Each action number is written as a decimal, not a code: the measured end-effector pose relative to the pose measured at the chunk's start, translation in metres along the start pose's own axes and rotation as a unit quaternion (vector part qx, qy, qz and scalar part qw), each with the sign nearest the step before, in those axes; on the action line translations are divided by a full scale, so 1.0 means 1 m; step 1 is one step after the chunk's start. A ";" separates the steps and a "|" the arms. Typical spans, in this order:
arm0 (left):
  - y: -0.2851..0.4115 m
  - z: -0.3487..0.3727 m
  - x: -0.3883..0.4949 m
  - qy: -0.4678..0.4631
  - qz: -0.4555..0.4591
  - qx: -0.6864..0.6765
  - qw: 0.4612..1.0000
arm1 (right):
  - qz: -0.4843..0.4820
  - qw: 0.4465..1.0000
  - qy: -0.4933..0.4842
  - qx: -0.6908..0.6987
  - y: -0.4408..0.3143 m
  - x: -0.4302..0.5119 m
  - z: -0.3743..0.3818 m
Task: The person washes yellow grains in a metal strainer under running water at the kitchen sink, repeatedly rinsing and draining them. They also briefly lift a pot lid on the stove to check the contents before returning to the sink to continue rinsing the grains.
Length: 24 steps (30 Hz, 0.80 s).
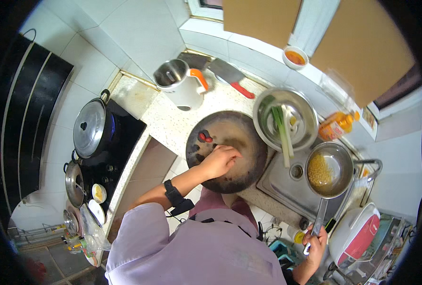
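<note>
My right hand (315,245) grips the handle of a steel saucepan (334,153), tilted over the sink, with soybean-like yellow beans (320,172) and some liquid inside. My left hand (221,162) is above a large round dark board (246,131), its fingers curled; whether something small is between them cannot be told. Left of that hand, red and dark pieces (204,137) lie on the board. A steel bowl (301,101) beside the board holds green onion stalks (281,124), which stick out over its rim.
The sink (271,178) lies below the saucepan. A soy milk maker (182,92) and a red-handled cleaver (232,76) stand behind the board. An orange bottle (335,126) is at the wall, a rice cooker (353,235) at the right. A lidded pot (89,128) sits on the stove at left.
</note>
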<state>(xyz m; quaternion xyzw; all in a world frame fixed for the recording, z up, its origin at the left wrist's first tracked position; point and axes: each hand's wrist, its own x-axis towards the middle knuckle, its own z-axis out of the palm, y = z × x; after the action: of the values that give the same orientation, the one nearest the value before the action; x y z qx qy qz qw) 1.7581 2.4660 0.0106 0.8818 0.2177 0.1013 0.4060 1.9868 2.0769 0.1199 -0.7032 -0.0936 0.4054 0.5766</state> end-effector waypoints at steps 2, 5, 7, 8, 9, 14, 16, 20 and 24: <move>-0.022 -0.031 -0.009 0.097 0.026 0.023 0.995 | -0.005 1.000 -0.014 -0.008 -0.019 0.000 0.034; -0.059 -0.071 -0.025 0.144 -0.022 -0.046 0.988 | 0.005 0.998 -0.060 0.034 -0.045 0.010 0.094; -0.081 -0.091 -0.037 0.149 -0.080 -0.046 0.984 | 0.007 0.995 -0.097 0.017 -0.064 0.021 0.136; -0.094 -0.101 -0.042 0.154 -0.094 -0.029 0.983 | 0.010 0.994 -0.106 0.002 -0.072 0.028 0.159; -0.104 -0.108 -0.047 0.173 -0.103 -0.024 0.979 | 0.002 0.992 -0.128 0.010 -0.080 0.034 0.181; -0.156 -0.133 -0.063 0.221 -0.144 -0.026 0.964 | 0.019 0.981 -0.193 -0.015 -0.118 0.074 0.287; -0.171 -0.140 -0.068 0.220 -0.142 -0.052 0.964 | 0.016 0.976 -0.210 -0.056 -0.131 0.089 0.322; -0.189 -0.149 -0.075 0.222 -0.149 -0.061 0.962 | -0.004 0.966 -0.230 -0.114 -0.147 0.115 0.382; -0.197 -0.154 -0.083 0.220 -0.157 -0.093 0.958 | -0.014 0.956 -0.248 -0.156 -0.152 0.132 0.422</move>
<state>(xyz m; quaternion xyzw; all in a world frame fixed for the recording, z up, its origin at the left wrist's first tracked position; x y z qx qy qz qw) 1.5702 2.6442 -0.0389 0.7509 0.4269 0.2476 0.4389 1.8381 2.5147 0.1912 -0.6604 -0.3057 0.5396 0.4234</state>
